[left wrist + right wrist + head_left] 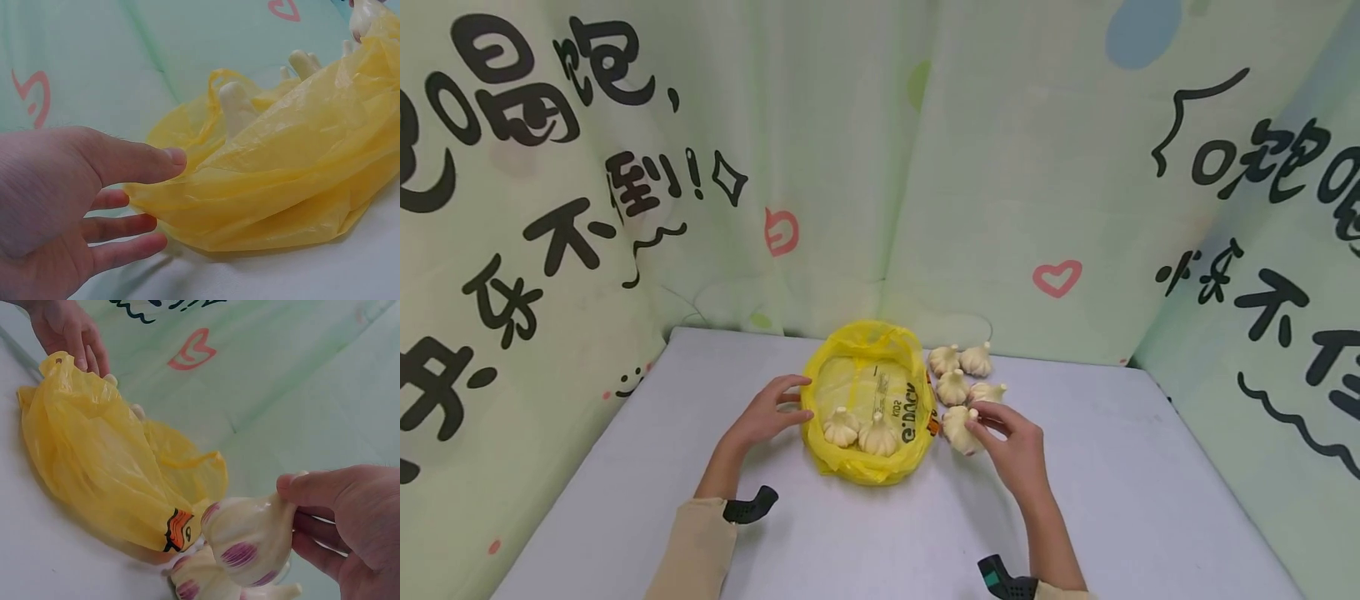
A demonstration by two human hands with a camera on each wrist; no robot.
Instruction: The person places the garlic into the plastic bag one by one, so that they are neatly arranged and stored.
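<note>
A yellow plastic bag (865,475) sits spread wide on the table with two garlic bulbs (877,437) inside near its front. My left hand (775,411) rests its straight, spread fingertips at the bag's left rim; in the left wrist view the thumb (140,161) overlaps the yellow film. On the other side, my right hand (1017,446) pinches a garlic bulb (250,537) by its stem between thumb and fingers. That bulb has purple streaks and hangs just right of the bag. Several other garlic bulbs (952,387) lie in a cluster behind it.
The white table (1142,483) carries the bag and the bulbs. Printed curtains (985,167) enclose it at the back and both sides, close to the table's far edge. Dark wrist straps (751,505) are on both forearms.
</note>
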